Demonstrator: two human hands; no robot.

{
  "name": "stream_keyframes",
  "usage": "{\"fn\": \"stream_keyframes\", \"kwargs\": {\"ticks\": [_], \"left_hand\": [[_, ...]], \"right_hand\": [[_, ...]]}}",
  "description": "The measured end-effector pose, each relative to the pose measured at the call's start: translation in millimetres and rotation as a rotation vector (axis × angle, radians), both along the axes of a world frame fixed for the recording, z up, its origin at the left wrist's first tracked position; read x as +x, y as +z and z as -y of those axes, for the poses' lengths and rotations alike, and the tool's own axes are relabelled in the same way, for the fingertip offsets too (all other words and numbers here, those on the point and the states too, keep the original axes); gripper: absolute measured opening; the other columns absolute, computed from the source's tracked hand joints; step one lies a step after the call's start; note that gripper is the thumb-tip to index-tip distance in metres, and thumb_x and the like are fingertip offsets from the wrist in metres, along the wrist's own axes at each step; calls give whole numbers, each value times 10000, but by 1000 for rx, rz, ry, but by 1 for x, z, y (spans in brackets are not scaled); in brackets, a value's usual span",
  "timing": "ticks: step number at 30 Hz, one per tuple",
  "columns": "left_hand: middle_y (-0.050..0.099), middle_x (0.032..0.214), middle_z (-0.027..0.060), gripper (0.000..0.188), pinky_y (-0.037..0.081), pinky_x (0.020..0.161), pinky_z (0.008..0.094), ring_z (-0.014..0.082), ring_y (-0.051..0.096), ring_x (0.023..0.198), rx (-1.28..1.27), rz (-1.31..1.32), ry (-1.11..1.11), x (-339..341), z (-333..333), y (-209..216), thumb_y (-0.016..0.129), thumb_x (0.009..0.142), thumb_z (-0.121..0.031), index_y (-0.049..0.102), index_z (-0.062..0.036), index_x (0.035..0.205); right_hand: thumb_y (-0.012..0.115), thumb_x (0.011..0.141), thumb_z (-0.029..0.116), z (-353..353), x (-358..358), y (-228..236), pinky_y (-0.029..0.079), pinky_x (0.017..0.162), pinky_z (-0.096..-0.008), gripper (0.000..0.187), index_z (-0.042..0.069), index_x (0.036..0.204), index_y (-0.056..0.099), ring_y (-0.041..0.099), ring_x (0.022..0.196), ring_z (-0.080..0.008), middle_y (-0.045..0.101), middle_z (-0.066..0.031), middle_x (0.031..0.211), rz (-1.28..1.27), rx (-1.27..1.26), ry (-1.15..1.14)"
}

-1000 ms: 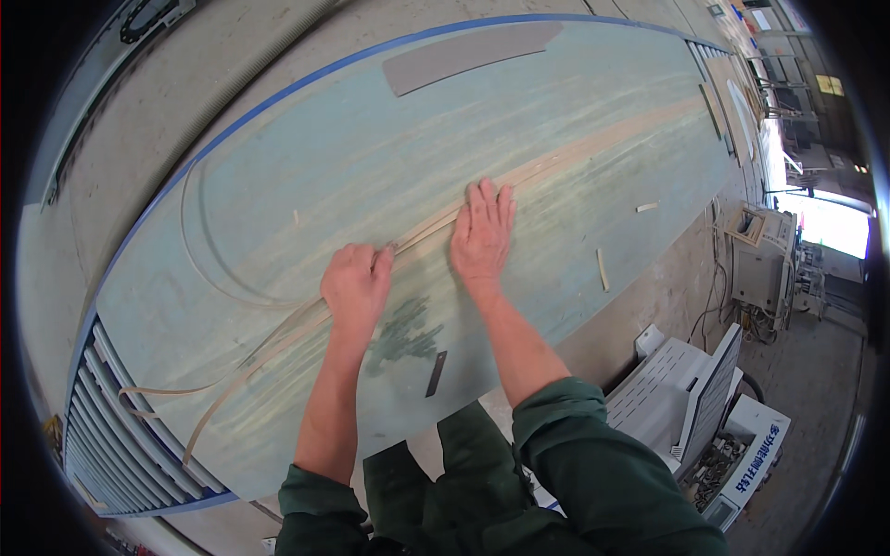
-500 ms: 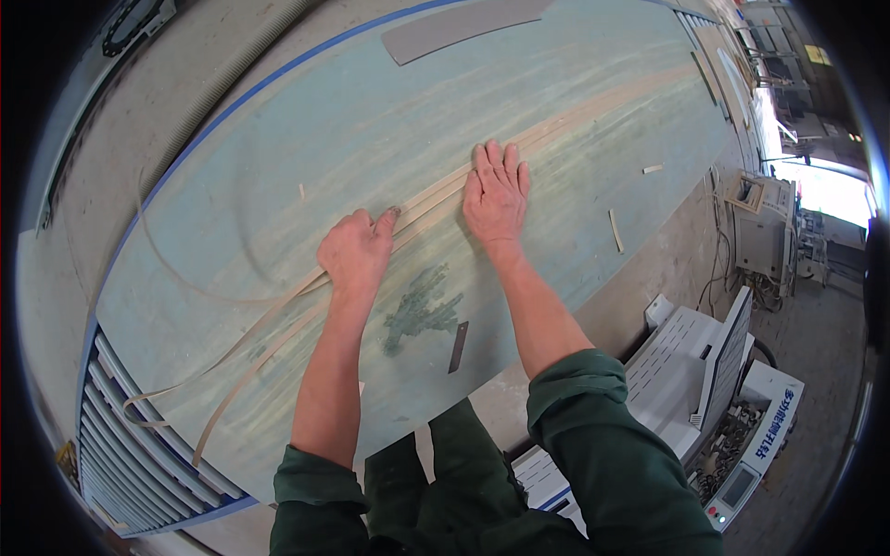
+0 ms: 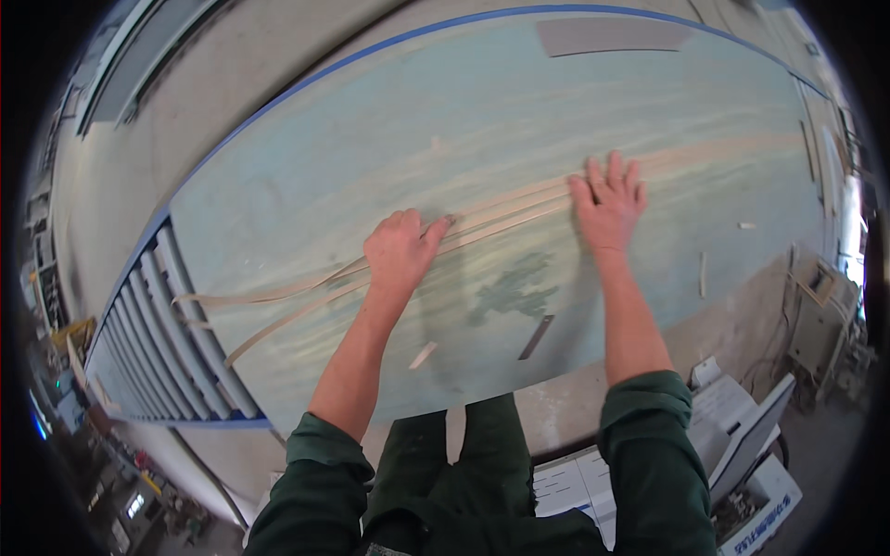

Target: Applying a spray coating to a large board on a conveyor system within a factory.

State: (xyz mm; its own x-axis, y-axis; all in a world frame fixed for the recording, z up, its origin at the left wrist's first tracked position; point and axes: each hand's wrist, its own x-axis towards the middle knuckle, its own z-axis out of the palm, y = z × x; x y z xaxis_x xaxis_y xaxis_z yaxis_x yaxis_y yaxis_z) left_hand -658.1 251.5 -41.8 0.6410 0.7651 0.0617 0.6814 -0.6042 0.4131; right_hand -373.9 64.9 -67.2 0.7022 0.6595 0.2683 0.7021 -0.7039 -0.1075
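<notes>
Right grip [image 3: 611, 206] moved farther from left grip [image 3: 402, 248], closed on strips [image 3: 512, 214]; right splayed atop.

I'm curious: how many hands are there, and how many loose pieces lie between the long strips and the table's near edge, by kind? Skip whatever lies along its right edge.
Bare hands: 2
Short pale scraps: 3
Dark flat piece: 1
Total: 6

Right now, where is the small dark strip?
In the head view, the dark strip lies right of centre on the table, near its lower edge, just below the green patch, a pale scrap to its left.
</notes>
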Motion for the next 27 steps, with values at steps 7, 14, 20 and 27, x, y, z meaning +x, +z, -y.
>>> {"fn": "stream_keyframes", "kwargs": {"ticks": [7, 14, 20, 27], "left_hand": [[576, 631, 137, 561, 424, 526, 450, 343, 548, 553, 18, -102, 85, -123, -44, 9, 808, 870, -522, 571, -63, 652], [514, 530, 145, 635, 397, 509, 425, 314, 477, 489, -192, -138, 130, -139, -65, 13, 802, 848, -556, 556, -43, 567], [533, 543, 149, 644, 398, 532, 448, 348, 505, 532, -235, -183, 97, -140, -73, 17, 752, 823, -629, 588, -61, 567], [366, 473, 43, 662, 300, 465, 373, 143, 329, 467, -632, -114, 122, -144, -82, 37, 834, 836, -501, 512, -18, 520]], "right_hand": [[698, 972, 512, 5, 0, -7, 182, 1268, -569, 496, 255, 1397, 718, 324, 1567, -375, 485, -73, 1640, -33, -4, 5], [669, 992, 473, -8, -21, -4, 214, 1272, -572, 468, 216, 1379, 728, 321, 1557, -411, 500, -79, 1623, -117, 100, -40], [599, 1045, 362, -22, -88, -10, 237, 1278, -551, 425, 172, 1414, 692, 348, 1539, -422, 513, -85, 1609, -118, 124, 21], [673, 1006, 279, -20, -88, -6, 306, 1253, -541, 360, 178, 1347, 726, 430, 1484, -442, 610, -70, 1517, -137, 221, 55]]}}
